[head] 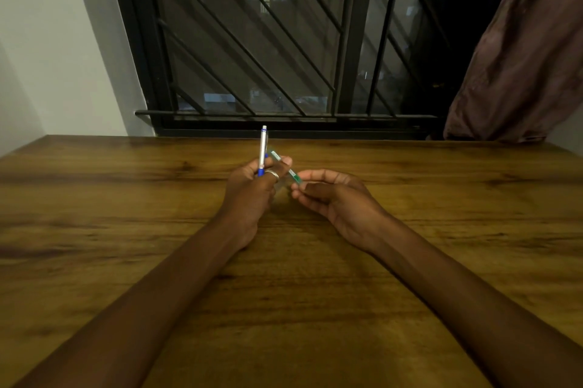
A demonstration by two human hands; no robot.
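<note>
Showing two hands above one wooden table [126, 230]: the left hand [252, 195], wearing one ring [273, 173], curls its fingers round one white pen [262, 148] with a blue grip, held upright, its thumb tip against one clear tube [285, 166] bearing a green label. The right hand [334, 198] pinches the near end of this slanting tube between thumb and fingertips. Behind stand one barred window [252, 40] and one curtain [520, 56].

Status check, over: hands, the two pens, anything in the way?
Left hand grips silver-and-blue plastic pen upright. Slim clear-and-green plastic pen slants across, left thumb on it, right hand pinching its near end. Nothing blocking.
</note>
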